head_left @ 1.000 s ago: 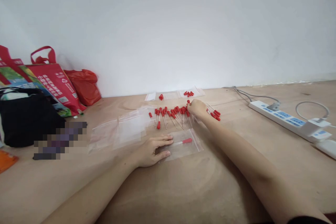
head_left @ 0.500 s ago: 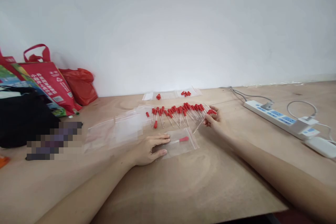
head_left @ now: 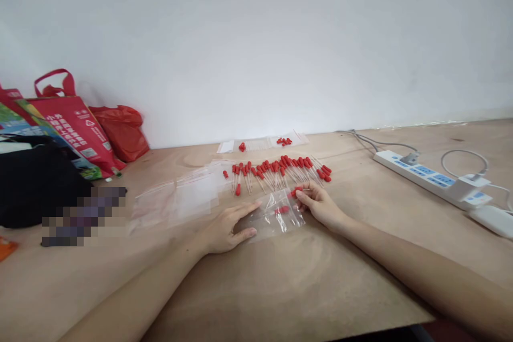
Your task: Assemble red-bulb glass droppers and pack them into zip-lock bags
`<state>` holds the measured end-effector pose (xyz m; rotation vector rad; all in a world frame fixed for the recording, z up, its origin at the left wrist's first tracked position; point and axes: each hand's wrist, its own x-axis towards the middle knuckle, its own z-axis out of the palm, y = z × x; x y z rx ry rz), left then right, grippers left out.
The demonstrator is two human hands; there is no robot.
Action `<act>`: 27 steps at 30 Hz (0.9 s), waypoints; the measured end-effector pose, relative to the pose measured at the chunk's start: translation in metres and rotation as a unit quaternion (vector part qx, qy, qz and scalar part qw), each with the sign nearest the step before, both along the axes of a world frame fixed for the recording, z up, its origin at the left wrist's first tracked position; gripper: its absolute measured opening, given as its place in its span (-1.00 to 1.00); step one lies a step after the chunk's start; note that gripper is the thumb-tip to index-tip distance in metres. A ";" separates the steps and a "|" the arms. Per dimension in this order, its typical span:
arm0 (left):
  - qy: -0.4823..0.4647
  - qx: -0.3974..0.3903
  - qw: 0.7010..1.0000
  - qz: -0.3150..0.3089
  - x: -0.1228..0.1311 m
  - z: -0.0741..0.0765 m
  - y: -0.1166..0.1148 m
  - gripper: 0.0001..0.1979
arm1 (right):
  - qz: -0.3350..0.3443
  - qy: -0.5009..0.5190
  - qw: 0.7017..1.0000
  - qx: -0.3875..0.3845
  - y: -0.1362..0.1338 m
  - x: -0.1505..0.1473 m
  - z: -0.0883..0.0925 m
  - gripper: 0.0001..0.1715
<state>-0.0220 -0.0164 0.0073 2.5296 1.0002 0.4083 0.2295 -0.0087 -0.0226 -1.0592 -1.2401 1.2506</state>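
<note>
A clear zip bag (head_left: 260,232) lies flat on the table with one red-bulbed dropper (head_left: 281,210) inside. My left hand (head_left: 230,227) rests on the bag's left end, thumb and fingers spread apart. At the bag's right end, my right hand (head_left: 315,203) pinches a second dropper (head_left: 295,191) by its red bulb. Its thin stem points left at the bag's mouth; whether the tip is inside or above the plastic I cannot tell. Just beyond the hands lies a row of droppers (head_left: 274,167) with red bulbs and thin pale stems.
Several flat zip bags (head_left: 188,197) lie left of the row. By the wall are another bag (head_left: 294,137), thin tubes and loose red bulbs (head_left: 284,141). A white power strip (head_left: 420,175) with cables lies right; red carrier bags (head_left: 122,131) and a black bag (head_left: 36,181) stand left.
My right hand has moved left and nearer from the end of the row to the bag's mouth, carrying a dropper. The bag's right end has lifted and creased. My left hand has stayed put.
</note>
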 end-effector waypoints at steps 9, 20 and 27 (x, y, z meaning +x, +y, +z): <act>0.009 -0.004 1.000 -0.001 0.002 0.002 0.000 -0.49 | 0.034 -0.082 0.996 0.001 0.006 -0.004 -0.005 -0.62; -0.013 -0.002 1.000 -0.012 0.001 -0.003 0.002 -0.54 | 0.083 -0.231 0.968 0.047 0.014 0.003 -0.009 -0.77; 0.000 -0.006 1.000 -0.017 0.002 0.000 0.002 -0.60 | -0.106 -0.410 0.899 0.110 0.064 -0.002 0.020 -0.84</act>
